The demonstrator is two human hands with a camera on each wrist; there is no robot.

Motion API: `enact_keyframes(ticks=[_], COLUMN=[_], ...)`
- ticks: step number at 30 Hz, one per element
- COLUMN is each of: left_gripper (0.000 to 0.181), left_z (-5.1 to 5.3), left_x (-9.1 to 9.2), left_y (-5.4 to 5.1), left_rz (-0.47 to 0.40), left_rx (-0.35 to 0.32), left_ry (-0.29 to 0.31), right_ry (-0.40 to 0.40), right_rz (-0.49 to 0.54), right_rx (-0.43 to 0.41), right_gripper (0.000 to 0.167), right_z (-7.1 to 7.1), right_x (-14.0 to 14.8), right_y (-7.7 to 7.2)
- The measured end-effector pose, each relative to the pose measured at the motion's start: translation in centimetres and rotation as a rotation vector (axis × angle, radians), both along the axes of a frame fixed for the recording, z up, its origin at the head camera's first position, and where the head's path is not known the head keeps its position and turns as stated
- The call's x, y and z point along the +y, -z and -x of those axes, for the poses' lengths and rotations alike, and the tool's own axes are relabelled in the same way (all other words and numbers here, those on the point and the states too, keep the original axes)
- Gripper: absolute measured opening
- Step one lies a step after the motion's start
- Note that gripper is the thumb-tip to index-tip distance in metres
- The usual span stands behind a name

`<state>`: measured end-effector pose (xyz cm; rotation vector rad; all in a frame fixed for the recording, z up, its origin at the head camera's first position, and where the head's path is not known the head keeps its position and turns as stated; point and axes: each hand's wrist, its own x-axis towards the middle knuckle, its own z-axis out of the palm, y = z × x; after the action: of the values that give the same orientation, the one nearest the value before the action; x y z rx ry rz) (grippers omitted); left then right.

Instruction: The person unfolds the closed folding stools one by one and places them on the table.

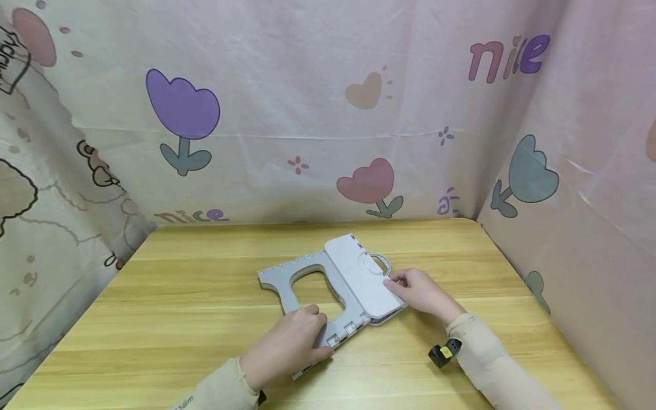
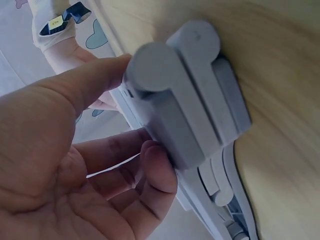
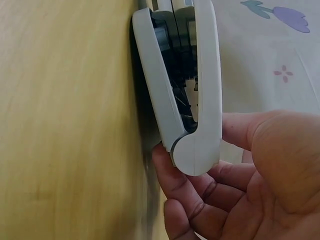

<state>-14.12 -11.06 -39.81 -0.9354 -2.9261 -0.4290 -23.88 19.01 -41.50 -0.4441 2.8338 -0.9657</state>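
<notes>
Your left hand [image 1: 293, 337] and right hand [image 1: 422, 293] grasp the flat-panelled, grey-and-white plastic folding stool [image 1: 353, 273]; it is folded, grey legs [image 1: 279, 280] not yet spread.

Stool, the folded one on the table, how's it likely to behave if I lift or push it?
The stool should feel stiff panel by panel, looking like molded plastic, though it might swing at its round hinge. It's probably light for its size, given the grey panel's big cutout. Broad and flat, it seems unlikely to roll.
</notes>
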Motion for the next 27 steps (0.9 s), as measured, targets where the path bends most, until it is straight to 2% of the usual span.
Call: enact_keyframes(ticks=[5, 9, 18, 27], left_gripper=[0.032, 0.03, 0.031, 0.031], left_z=[0.0, -0.1, -0.3, -0.6], left_x=[-0.2, -0.5, -1.1, -1.0], left_y=[0.2, 0.2, 0.0, -0.3], left_rz=[-0.038, -0.076, -0.122, -0.152], left_rx=[-0.016, -0.016, 0.092, 0.138], left_ry=[0.016, 0.031, 0.071, 0.064], right_ry=[0.013, 0.024, 0.043, 0.032], right_rz=[0.02, 0.056, 0.109, 0.13], right_rx=[-0.003, 0.012, 0.04, 0.118], right_gripper=[0.037, 0.037, 0.038, 0.034], right_z=[-0.1, -0.3, -1.3, -2.3], right_x=[0.1, 0.2, 0.4, 0.6], right_y=[-0.5, -1.6, -4.8, -7.6])
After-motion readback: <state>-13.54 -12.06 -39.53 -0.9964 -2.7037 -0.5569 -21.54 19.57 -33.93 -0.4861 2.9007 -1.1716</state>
